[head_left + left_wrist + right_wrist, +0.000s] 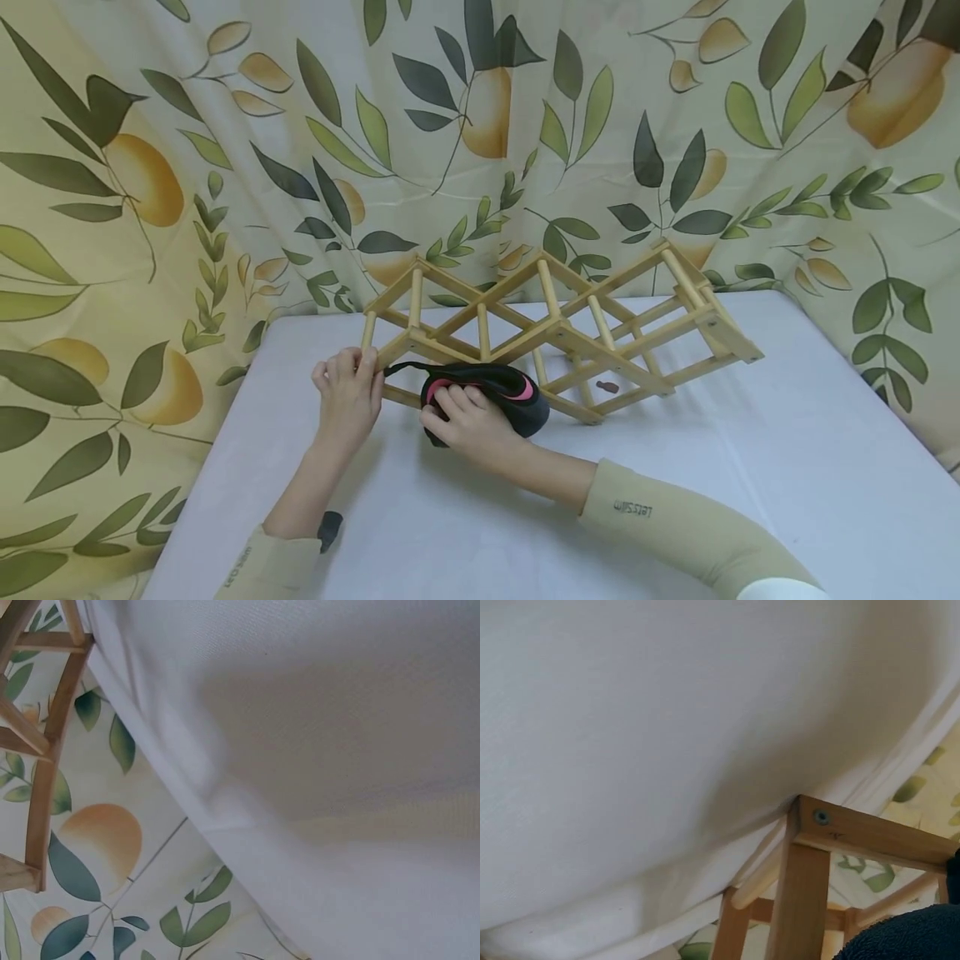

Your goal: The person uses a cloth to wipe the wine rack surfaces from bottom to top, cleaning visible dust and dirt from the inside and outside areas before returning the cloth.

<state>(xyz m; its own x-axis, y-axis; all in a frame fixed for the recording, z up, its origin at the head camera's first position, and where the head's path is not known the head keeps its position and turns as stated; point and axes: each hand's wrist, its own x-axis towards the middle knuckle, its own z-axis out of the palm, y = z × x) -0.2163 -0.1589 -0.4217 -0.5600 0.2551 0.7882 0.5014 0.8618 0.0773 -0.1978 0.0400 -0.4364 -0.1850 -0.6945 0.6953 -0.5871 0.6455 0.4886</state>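
A folding wooden rack (558, 329) with crossed slats and round dowels stands on the white-covered table. At its left end my left hand (348, 396) grips the wood, its fingers bent over the corner. My right hand (476, 425) holds a soft black item with pink lining (528, 408) against the rack's front, fingers tucked into its opening. From this item a thin black strap (405, 365) runs toward my left hand; whether those fingers also hold it is hidden. In the right wrist view a dark fuzzy surface (907, 937) lies beside the rack's wooden frame (877, 832).
A small dark red piece (607, 387) lies on the table behind the rack's slats. The white tablecloth (465, 542) extends to the table's edges. Behind it hangs a curtain (480, 192) printed with leaves and fruit, close to the rack's back.
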